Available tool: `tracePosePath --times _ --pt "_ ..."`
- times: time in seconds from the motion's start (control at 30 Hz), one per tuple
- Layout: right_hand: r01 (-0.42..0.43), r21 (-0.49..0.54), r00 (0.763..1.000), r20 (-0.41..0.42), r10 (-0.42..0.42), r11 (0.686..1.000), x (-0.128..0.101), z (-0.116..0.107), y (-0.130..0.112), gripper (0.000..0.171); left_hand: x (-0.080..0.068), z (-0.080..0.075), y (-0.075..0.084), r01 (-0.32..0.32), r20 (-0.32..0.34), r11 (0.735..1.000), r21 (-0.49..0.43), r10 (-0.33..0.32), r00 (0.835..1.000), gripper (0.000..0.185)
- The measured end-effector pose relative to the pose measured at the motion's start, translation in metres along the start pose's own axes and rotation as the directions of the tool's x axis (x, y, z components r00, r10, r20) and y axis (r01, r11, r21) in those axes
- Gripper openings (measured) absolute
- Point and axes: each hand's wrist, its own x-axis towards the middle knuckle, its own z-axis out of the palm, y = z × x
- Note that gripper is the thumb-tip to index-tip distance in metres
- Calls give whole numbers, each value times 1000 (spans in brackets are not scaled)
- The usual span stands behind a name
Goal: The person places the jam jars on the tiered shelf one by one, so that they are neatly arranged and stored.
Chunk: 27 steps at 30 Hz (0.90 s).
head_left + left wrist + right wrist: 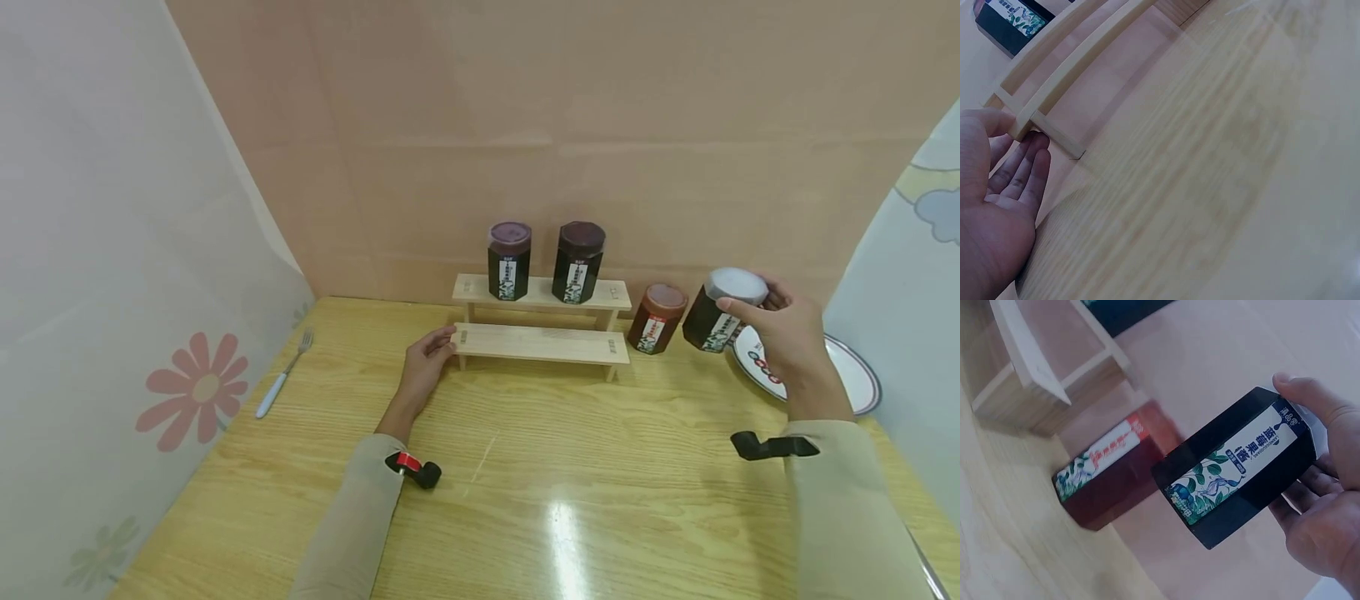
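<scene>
"What are your right fingers (778, 292) doing?"

"Gripping a blueberry jam jar (1235, 469) near its top. My thumb lies along the near side of the white lid (738, 285), and the others curl round behind."

"Which way does it point?"

"Lid up and leaning to the right, base down and to the left. So its long axis is a little off upright; seen from my right wrist, it runs nearly parallel to that of the reddish jar (658, 318) just to its left. The label (722, 331) faces me."

"Is it standing on the counter (525, 450)?"

"It looks lifted, but I can't see under the base well enough to be sure. It's to the right of the two-tier wooden stand (536, 343), near the left edge of the patterned plate (855, 375)."

"And your left fingers (1038, 172)?"

"They pinch the left end of the stand's lower tier, thumb above and the rest below. On the upper tier I have a purple-lidded jar (508, 265) and a dark-lidded jar (577, 267), both upright, with a gap between them. Well off to the left lies a fork (283, 375), tines pointing away from me."
</scene>
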Motion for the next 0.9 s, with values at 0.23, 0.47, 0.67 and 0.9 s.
tracePosePath --times 0.23,0.47,0.67,0.9 --pt "45 73 999 11 -46 996 -8 17 -12 76 -1 3 2 -17 -22 1000 13 18 1000 35" --pt "61 67 995 73 -66 996 -14 46 -17 69 -2 1 1 -8 -20 1000 7 8 1000 34" --pt "107 146 985 116 -125 983 -20 80 -14 67 -2 0 0 -1 -1 1000 6 1 1000 36" --pt "140 80 979 139 -150 987 -28 130 -10 68 -2 1 1 -5 -14 1000 -5 5 1000 35"
